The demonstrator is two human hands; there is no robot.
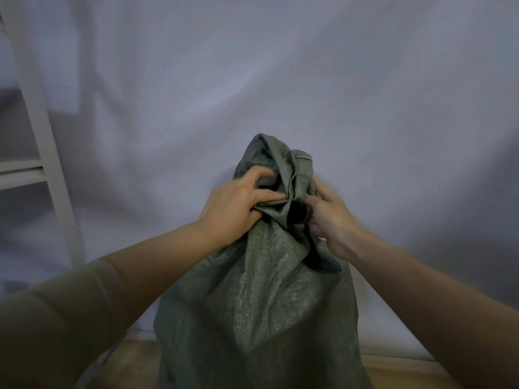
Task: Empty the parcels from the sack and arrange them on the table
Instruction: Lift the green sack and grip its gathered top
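Both hands bunch the gathered neck of the grey-green sack [261, 290]: left hand [236, 206] clamped on its left folds, right hand [334, 220] pinching its right folds. Sack stands at worktop's [280, 80] near edge, mouth closed. No parcels out yet; emptying and arranging all left. No readable labels or writing.

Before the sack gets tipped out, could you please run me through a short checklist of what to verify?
1. Left hand grips the bunched neck of the sack: ok.
2. Right hand holds the neck's other side: ok.
3. Sack mouth opened: not ok, it is gathered shut.
4. Parcels inside: cannot tell, none show.
5. Table ready to receive them: cannot tell; only a pale cloth surface shows behind.
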